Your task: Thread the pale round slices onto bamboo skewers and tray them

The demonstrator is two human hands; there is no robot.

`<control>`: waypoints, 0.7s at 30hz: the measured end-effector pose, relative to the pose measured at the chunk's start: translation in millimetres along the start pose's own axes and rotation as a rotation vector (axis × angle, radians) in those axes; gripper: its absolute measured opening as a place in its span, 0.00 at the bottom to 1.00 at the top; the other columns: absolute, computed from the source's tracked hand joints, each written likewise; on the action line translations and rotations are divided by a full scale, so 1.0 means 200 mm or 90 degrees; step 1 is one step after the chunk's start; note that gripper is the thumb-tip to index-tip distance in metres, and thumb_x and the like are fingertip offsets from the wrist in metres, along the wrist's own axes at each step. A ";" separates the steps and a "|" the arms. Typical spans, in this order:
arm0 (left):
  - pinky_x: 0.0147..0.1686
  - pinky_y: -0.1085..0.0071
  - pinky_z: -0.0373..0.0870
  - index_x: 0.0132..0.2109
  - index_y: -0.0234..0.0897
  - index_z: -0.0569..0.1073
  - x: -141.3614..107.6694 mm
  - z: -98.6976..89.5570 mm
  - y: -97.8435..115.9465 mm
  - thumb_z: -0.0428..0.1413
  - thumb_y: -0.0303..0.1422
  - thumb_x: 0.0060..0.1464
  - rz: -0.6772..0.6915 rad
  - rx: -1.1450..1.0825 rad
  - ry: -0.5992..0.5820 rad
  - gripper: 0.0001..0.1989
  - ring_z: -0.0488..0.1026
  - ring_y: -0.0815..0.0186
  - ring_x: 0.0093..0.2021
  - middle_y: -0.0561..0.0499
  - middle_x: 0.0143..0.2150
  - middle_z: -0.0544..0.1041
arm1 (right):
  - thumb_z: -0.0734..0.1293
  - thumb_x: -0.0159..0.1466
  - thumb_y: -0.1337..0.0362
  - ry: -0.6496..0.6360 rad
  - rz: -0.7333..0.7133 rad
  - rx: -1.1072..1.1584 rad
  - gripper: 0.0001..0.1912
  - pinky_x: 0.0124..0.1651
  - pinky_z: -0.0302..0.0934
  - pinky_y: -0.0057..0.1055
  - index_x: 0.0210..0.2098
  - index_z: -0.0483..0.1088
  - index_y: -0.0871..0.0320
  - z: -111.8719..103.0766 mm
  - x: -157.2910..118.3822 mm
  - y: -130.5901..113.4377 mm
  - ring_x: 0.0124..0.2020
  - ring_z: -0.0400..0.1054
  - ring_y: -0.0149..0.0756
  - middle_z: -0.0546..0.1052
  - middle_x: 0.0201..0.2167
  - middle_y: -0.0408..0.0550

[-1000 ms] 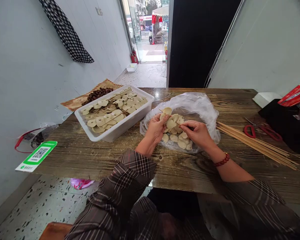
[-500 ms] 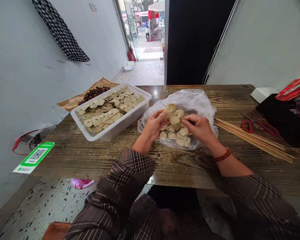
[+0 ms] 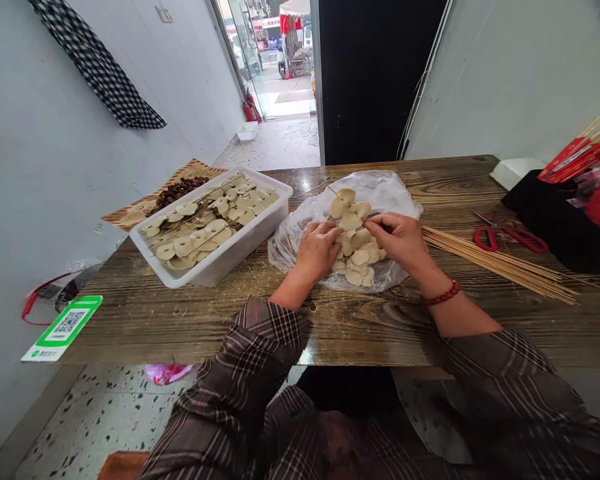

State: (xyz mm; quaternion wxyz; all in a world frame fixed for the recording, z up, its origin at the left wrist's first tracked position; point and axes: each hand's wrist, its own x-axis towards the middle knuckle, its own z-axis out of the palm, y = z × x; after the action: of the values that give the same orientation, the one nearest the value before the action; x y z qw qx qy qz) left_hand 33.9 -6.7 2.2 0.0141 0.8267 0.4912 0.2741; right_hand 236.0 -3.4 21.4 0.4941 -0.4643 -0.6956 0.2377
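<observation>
My right hand point(image 3: 397, 239) pinches a thin skewer; its tip shows at upper left, and most of its length is hidden. Round beige slices point(image 3: 355, 216), slightly curled, are threaded on it. Lower and to the left, my left hand point(image 3: 319, 250) rests palm down at the edge of a pile of loose beige slices point(image 3: 359, 275). Its fingers are bent and a little apart, with the tips partly hidden among the slices. Under the pile spreads a clear plastic bag point(image 3: 390, 190) on the dark wooden table point(image 3: 220, 327).
Left stands a white plastic tub point(image 3: 225, 267) of skewered slices, with dark red pieces point(image 3: 183, 190) on brown paper behind. Bare wooden skewers point(image 3: 500, 267), red-handled scissors point(image 3: 525, 239) and a black box point(image 3: 555, 220) lie right. A green QR card point(image 3: 67, 327) lies at the left edge.
My left hand has let go of the skewered slices and moved down to the loose pile. My right hand still holds the skewer. The view has shifted slightly.
</observation>
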 end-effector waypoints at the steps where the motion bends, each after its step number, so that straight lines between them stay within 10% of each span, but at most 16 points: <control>1: 0.56 0.56 0.63 0.48 0.36 0.77 0.00 0.00 0.01 0.57 0.28 0.55 0.002 0.017 -0.004 0.13 0.68 0.54 0.53 0.44 0.53 0.77 | 0.67 0.61 0.61 -0.001 -0.003 -0.001 0.10 0.32 0.61 0.30 0.32 0.79 0.59 0.00 0.00 0.00 0.32 0.72 0.37 0.78 0.27 0.47; 7: 0.49 0.60 0.65 0.34 0.38 0.73 0.00 0.00 0.01 0.56 0.25 0.52 -0.015 -0.036 0.051 0.04 0.69 0.57 0.46 0.45 0.41 0.77 | 0.67 0.61 0.60 0.000 0.001 0.003 0.10 0.31 0.61 0.30 0.31 0.79 0.58 0.01 0.00 0.01 0.33 0.72 0.38 0.78 0.28 0.47; 16: 0.29 0.74 0.66 0.35 0.34 0.74 0.01 -0.09 -0.13 0.63 0.31 0.43 -0.379 -0.730 0.223 0.10 0.68 0.73 0.25 0.54 0.27 0.73 | 0.68 0.61 0.57 -0.032 0.033 0.018 0.12 0.27 0.58 0.29 0.33 0.79 0.59 0.00 -0.02 0.00 0.29 0.70 0.35 0.78 0.28 0.47; 21: 0.28 0.75 0.67 0.32 0.34 0.73 0.01 -0.16 -0.16 0.65 0.30 0.39 -0.439 -0.828 0.329 0.11 0.71 0.73 0.25 0.54 0.27 0.74 | 0.67 0.61 0.58 -0.108 -0.007 0.013 0.12 0.28 0.60 0.30 0.34 0.79 0.59 0.01 -0.03 0.00 0.30 0.71 0.37 0.78 0.28 0.48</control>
State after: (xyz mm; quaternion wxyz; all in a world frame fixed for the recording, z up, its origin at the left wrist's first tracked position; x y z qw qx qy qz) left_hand -5.0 3.7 21.3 0.4657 0.3628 0.4485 0.6711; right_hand 234.0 -8.5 18.5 0.4391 -0.4337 -0.7351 0.2806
